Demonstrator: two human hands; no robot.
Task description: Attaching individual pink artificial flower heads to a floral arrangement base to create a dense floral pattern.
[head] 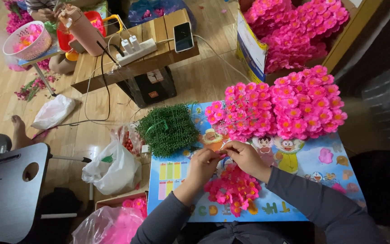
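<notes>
Looking down from my head, I take the blue cartoon play table (321, 180) as my landmark. My left hand (202, 165) and right hand (245, 156) meet over its middle, fingertips pressed together around a small pink flower piece (222, 154). Both sets of fingers are curled nearly closed in a pinch; the piece is so small between them that I cannot tell which hand really has the grip on it.

Just below my hands, on the table's near part, lies a loose heap of pink flower heads (233, 187). On the table's far edge stand two big bunches of finished pink flowers (280, 106), touching each other. At the table's far left corner sits a bundle of green stems (168, 129), partly overhanging the edge.

Beyond the table's far right side is a cardboard box (251, 47) packed with more pink blossoms. Left of the table, on the wooden floor, a white plastic bag (113, 169) slumps. Farther off beyond the table, a low wooden bench (159, 49) carries a power strip (135, 49) and a phone (183, 36).
</notes>
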